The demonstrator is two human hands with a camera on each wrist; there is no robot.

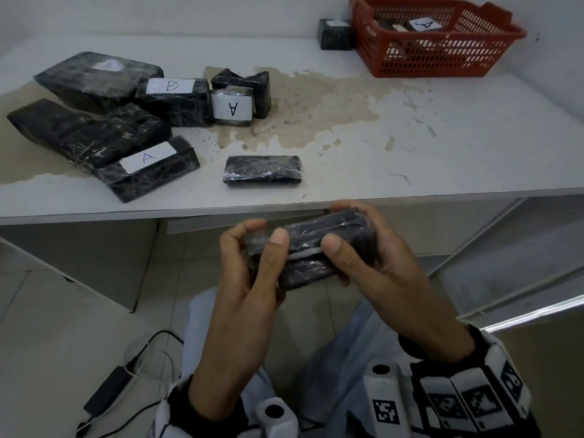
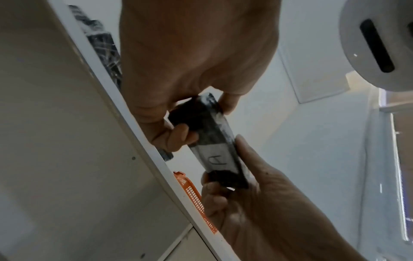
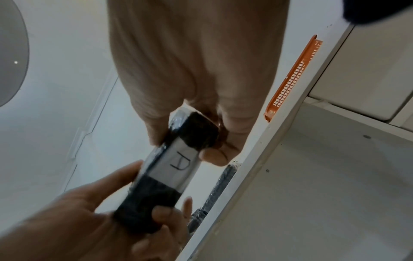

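- Left hand (image 1: pixel 240 279): fingers and thumb curled round the left end of the wrapped block (image 1: pixel 331 232), thumb pad on its upper face.
- Right hand (image 1: pixel 379 279): wrapped round the right end in the same way, thumb on top and fingers underneath.
- Wrapped block: held in the air in front of and below the near edge of the tabletop (image 1: pixel 410 147), about midway along it. Its long axis runs left to right, roughly along that edge.
- Appearance: black, rectangular, in creased glossy film. A white label (image 3: pixel 178 164) with a handwritten A is on the face turned away from the head view.
- Unlabelled block (image 1: pixel 263 170): lies flat just inside the near edge, straight beyond the grip.
- Block pile (image 1: pixel 104 131): at the left edge, with labels A, B and A showing.
- Red basket (image 1: pixel 426 58): at the far right corner, with an A-labelled block inside. It lies forward and to the right of the grip, so the right hand is the nearer one, probably the one to carry.
- Small dark block (image 1: pixel 335 34): just beside the basket's left wall.
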